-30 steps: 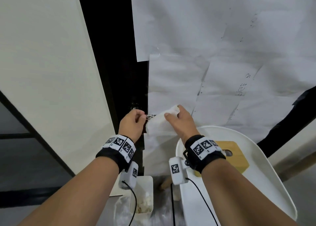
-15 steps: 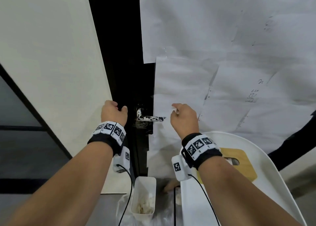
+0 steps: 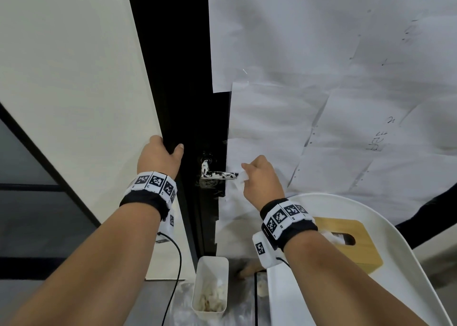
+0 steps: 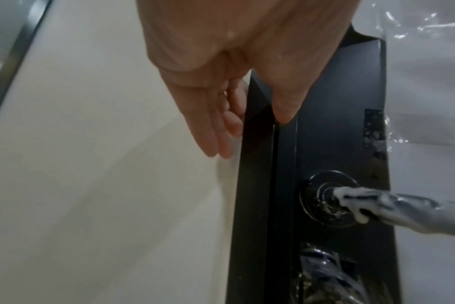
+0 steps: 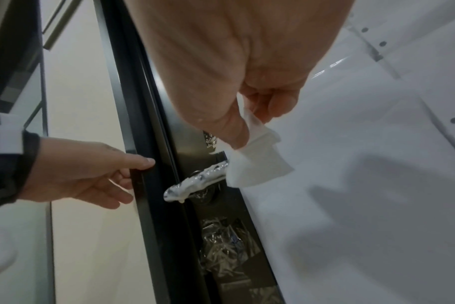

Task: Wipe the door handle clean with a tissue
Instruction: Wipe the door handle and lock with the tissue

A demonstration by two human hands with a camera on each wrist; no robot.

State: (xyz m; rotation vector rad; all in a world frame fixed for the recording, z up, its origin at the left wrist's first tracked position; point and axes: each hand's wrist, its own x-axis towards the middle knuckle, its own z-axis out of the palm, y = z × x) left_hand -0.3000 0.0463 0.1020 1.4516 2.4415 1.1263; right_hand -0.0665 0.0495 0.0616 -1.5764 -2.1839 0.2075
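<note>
The door handle (image 3: 217, 175) is a lever on the black door, smeared with white foam; it also shows as the handle (image 4: 377, 203) and the handle (image 5: 198, 183). My right hand (image 3: 249, 175) pinches a small white tissue (image 3: 241, 178) between thumb and fingers at the lever's free end. In the right wrist view the tissue (image 5: 257, 164) hangs from my right hand (image 5: 255, 123) and touches the lever's tip. My left hand (image 3: 160, 155) grips the black door frame edge (image 3: 173, 118) left of the handle, thumb in front and fingers behind, as my left hand (image 4: 252, 131) shows.
White paper sheets (image 3: 321, 103) under clear film cover the door to the right. A white rounded table (image 3: 395, 251) at lower right carries a wooden tissue box (image 3: 346, 249). A white bin (image 3: 210, 269) with used tissues stands on the floor below the handle. A cream wall (image 3: 74, 78) is on the left.
A second ago both hands were at the handle with the tissue spread. The left hand has moved left onto the frame edge; the right now pinches the tissue at the lever's end.
</note>
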